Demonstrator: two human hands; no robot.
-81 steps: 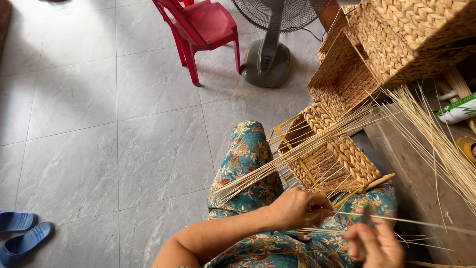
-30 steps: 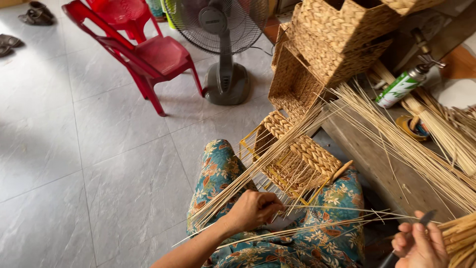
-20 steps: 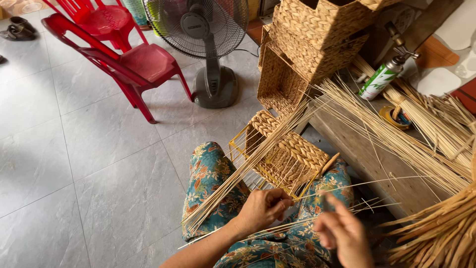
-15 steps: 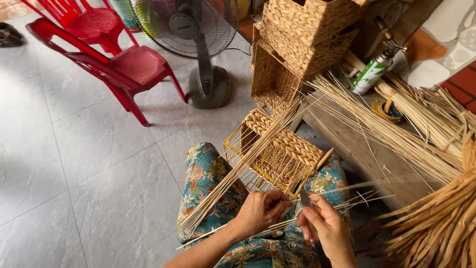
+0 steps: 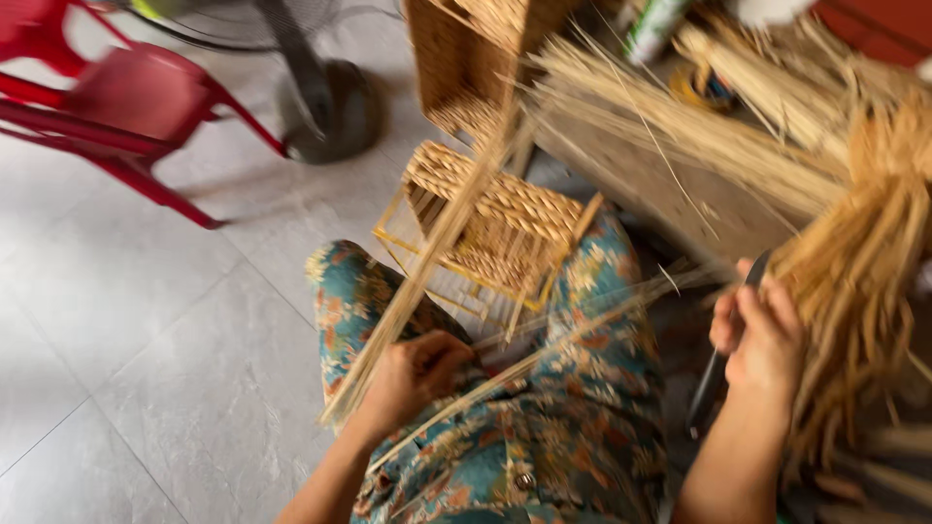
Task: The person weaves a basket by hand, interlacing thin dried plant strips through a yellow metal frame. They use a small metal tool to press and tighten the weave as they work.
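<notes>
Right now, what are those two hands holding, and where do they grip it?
The left hand grips thin pale reed strands near their lower ends. The right hand holds a dark slim tool by its upper part.

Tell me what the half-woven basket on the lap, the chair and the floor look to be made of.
Basket: woven straw-coloured plant fibre, probably rush or grass, over a thin yellowish frame; matte plaited strands show, though motion blur hides detail.
Chair: red moulded plastic by its look, smooth, one even colour.
Floor: pale grey tile, likely ceramic or stone-look; thin straight joints and faint veining, with a soft sheen.
</notes>
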